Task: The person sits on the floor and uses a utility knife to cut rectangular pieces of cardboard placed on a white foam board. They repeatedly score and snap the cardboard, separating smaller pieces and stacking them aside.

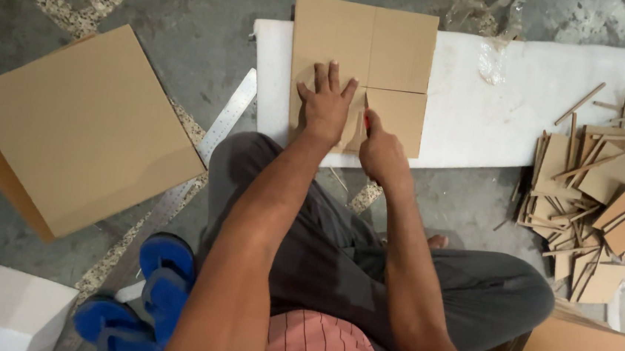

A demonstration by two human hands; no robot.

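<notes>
Pressing flat with fingers spread, the left hand [325,110] is pinning the cardboard [361,72] lying on the white board [496,108], while the right hand [381,151] is closing round a red-handled cutter [366,120] and working along a marked line. By the look of it most lines are still uncut; offcuts [596,213] are lying piled at the right

A square brown cardboard sheet [362,68] lay on a long white foam board [496,108] on the floor. Brown cardboard offcuts [600,198] were piled to its right; a metal ruler [216,127] and large cardboard sheets [78,127] lay left.
</notes>
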